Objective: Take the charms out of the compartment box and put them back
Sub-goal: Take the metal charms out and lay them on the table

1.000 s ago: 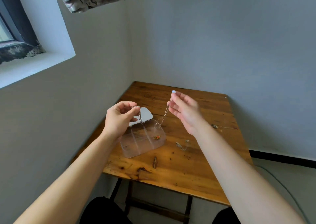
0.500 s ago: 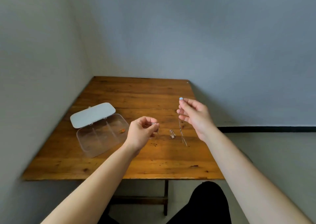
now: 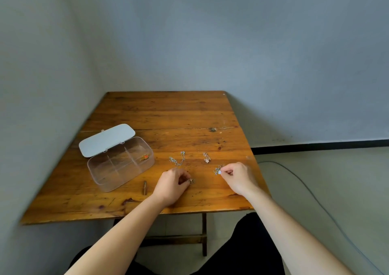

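Observation:
The clear compartment box (image 3: 99, 170) lies open on the left of the wooden table (image 3: 168, 115), its grey lid (image 3: 106, 140) folded back. An orange charm (image 3: 144, 157) rests in its right compartment. On the table lie a silver chain charm (image 3: 177, 159) and a pinkish charm (image 3: 206, 157). My left hand (image 3: 171, 185) rests on the table, fingers pinched on a small gold charm (image 3: 191, 181). My right hand (image 3: 237, 177) is low over the table, pinching a chain charm with a pale bead (image 3: 219, 170).
A short brown stick (image 3: 144, 187) lies near the table's front, left of my left hand. Grey walls close the table's left and far sides. A cable (image 3: 305, 182) runs across the floor on the right. My dark-clothed legs sit below the front edge.
Both hands have come down from mid-air to the tabletop with their charms. The view has swung right and down, so the box now lies left of my hands.

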